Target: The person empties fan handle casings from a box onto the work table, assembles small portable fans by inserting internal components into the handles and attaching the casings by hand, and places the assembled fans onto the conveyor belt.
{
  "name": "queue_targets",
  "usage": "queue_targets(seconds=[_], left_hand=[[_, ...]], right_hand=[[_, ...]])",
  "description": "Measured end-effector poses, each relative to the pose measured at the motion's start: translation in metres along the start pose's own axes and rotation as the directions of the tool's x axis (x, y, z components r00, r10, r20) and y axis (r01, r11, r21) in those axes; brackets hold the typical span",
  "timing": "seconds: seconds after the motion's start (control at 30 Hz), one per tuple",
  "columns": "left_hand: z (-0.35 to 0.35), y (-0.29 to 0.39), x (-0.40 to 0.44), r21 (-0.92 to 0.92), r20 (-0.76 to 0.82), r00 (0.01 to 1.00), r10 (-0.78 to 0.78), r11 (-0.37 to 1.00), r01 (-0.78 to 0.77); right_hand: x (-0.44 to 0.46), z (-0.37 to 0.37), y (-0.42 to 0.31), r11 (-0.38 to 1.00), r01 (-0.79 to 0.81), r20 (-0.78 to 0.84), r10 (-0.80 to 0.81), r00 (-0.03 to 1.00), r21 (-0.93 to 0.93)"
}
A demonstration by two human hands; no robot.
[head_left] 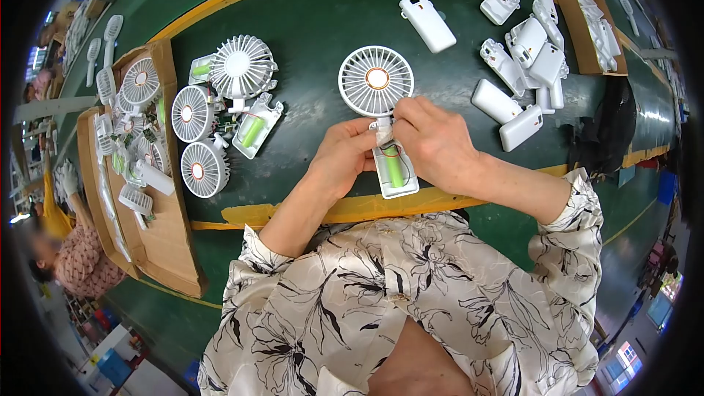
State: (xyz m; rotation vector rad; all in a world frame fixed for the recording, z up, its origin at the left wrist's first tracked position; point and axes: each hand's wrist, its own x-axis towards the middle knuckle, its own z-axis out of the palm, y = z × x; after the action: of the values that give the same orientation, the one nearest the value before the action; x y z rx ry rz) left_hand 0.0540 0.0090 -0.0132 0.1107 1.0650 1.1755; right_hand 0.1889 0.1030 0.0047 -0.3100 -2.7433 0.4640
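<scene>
In the middle of the bench lies a white handheld fan (376, 81) with a round slotted head and a copper-coloured ring. Its handle (397, 169) is open, showing a green battery cell and thin wires. My left hand (341, 150) is closed on the neck of the fan from the left, fingers and thumb around it. From the right, my right hand (433, 136) pinches at the top of the open handle, near the wires. Whatever lies between its fingertips is hidden. A closed white handle cover (428, 23) lies beyond the hands to the right.
Several part-built fans (238, 66) lie to the left, some with battery handles open. A cardboard box (172, 235) of fans stands at the left edge. White handle covers (528, 51) are heaped at right, beside a smaller cardboard box (576, 22). Another person (84, 257) sits far left.
</scene>
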Motion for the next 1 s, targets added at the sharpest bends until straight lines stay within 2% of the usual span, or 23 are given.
queue_targets(seconds=[0.2, 0.27, 0.3, 0.37, 0.4, 0.43, 0.5, 0.63, 0.73, 0.8, 0.93, 1.0], left_hand=[[-0.006, -0.012, 0.005, 0.137, -0.084, 0.991, 0.103, 0.986, -0.091], [-0.009, -0.015, 0.006, 0.148, -0.092, 0.971, 0.219, 0.968, -0.204], [-0.01, -0.013, 0.006, 0.148, -0.095, 0.969, 0.227, 0.966, -0.212], [-0.009, -0.007, 0.003, 0.115, -0.101, 0.938, 0.332, 0.94, -0.32], [-0.008, -0.005, 0.0, 0.094, -0.103, 0.934, 0.341, 0.939, -0.332], [-0.01, -0.005, 0.0, 0.093, -0.104, 0.934, 0.342, 0.938, -0.333], [-0.013, -0.006, 0.001, 0.087, -0.105, 0.927, 0.359, 0.932, -0.351], [-0.01, -0.005, -0.003, 0.12, -0.102, 0.922, 0.373, 0.925, -0.361], [-0.013, -0.008, -0.005, 0.146, -0.063, 0.91, 0.411, 0.905, -0.399], [-0.015, -0.008, -0.006, 0.232, -0.044, 0.889, 0.456, 0.87, -0.435], [-0.015, -0.006, -0.009, 0.277, -0.017, 0.87, 0.493, 0.838, -0.47], [-0.018, -0.005, -0.009, 0.16, -0.026, 0.914, 0.404, 0.905, -0.395]], right_hand=[[-0.002, 0.006, 0.002, 1.0, -0.016, -0.048, 0.016, 0.999, 0.007], [-0.001, 0.007, 0.004, 0.996, -0.032, -0.06, 0.036, 0.998, 0.079], [0.0, 0.004, 0.004, 0.997, -0.023, -0.062, 0.028, 0.998, 0.078], [-0.004, -0.004, 0.001, 0.935, -0.149, -0.127, 0.199, 0.972, 0.322], [-0.011, -0.003, 0.006, 0.902, -0.163, -0.072, 0.209, 0.975, 0.4], [-0.016, 0.001, 0.006, 0.902, -0.162, -0.071, 0.207, 0.976, 0.4], [-0.024, 0.005, 0.005, 0.798, -0.156, -0.048, 0.226, 0.973, 0.583], [-0.027, 0.011, 0.002, 0.778, -0.142, -0.032, 0.204, 0.978, 0.612], [-0.025, 0.015, -0.002, 0.757, -0.11, -0.068, 0.2, 0.977, 0.643], [-0.026, 0.02, -0.006, 0.676, -0.081, -0.159, 0.286, 0.945, 0.733], [-0.027, 0.017, -0.007, 0.678, -0.054, -0.189, 0.28, 0.941, 0.733], [-0.026, 0.008, -0.008, 0.842, -0.08, -0.088, 0.149, 0.985, 0.533]])
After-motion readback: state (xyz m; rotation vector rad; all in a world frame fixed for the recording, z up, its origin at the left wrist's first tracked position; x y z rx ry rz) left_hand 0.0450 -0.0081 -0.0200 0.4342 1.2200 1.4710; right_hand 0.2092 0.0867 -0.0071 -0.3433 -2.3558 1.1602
